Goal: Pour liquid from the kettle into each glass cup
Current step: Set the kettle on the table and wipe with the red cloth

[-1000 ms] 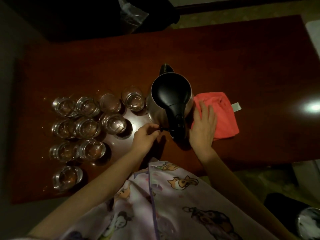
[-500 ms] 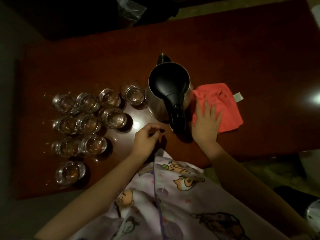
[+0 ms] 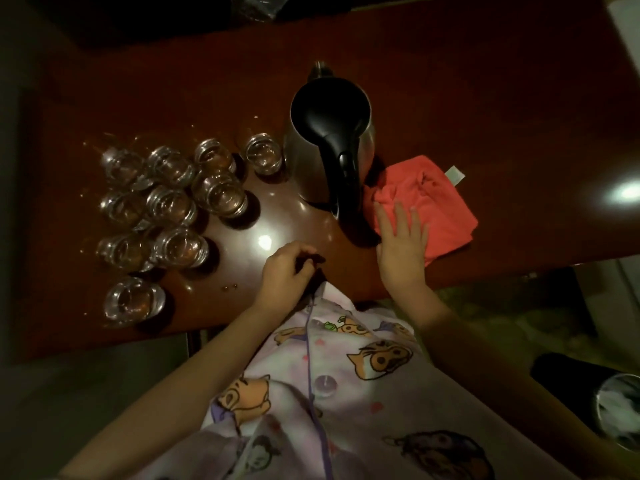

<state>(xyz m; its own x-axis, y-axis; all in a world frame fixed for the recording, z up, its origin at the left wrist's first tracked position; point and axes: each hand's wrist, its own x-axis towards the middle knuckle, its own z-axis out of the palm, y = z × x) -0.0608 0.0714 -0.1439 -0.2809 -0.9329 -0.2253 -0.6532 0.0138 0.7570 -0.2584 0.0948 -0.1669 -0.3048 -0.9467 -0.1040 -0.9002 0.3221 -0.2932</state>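
A steel kettle [image 3: 329, 123] with a black lid and handle stands upright on the dark red table [image 3: 450, 81]. Left of it are several small glass cups [image 3: 169, 202]; one cup [image 3: 263, 154] almost touches the kettle and another [image 3: 133, 299] stands alone near the front edge. The cups seem to hold clear liquid. My left hand [image 3: 285, 271] lies curled on the table in front of the kettle, and its fingertips pinch a small dark thing [image 3: 317, 259]. My right hand [image 3: 401, 244] rests flat on the near corner of a red cloth [image 3: 440, 202] beside the kettle's handle.
A few drops [image 3: 230, 287] lie on the table near the front edge. A bin lined with a white bag [image 3: 620, 414] stands on the floor at the lower right. A plastic bag [image 3: 258, 6] shows at the back.
Both hands have drawn back a little from the kettle toward the table's front edge. The right hand slid to the cloth's near corner. Kettle and cups have not moved.
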